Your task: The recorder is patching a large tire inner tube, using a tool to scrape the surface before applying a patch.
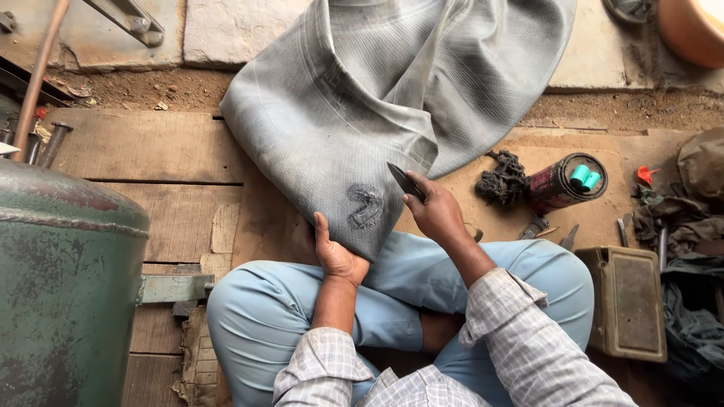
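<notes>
Head view, looking down at crossed legs in light blue trousers [286,309] on wooden planks [151,151]. Large grey rubber inner tube [392,90] draped from top centre of the frame down onto the lap, lower edge at frame centre. Roughened dark patch [367,205] on the tube just above that edge. Left hand [337,255] at centre, pressed against the tube's lower edge, fingers tucked under the rubber and thumb along its side, gripping it. Right hand [435,211] just right of centre, closed around a small dark blade [403,179], tip pointing up-left and lying on the tube close to the rough patch. Green metal tank [64,286] filling the lower left. Right of the hands: tangle of dark fibres [504,179], dark can with turquoise tubes in it [567,181], small metal tools [554,232] near the knee. Olive box [627,301] at lower right, heap of dark rags [690,226] along the right edge. Checked shirt sleeves [520,339] at bottom.
</notes>
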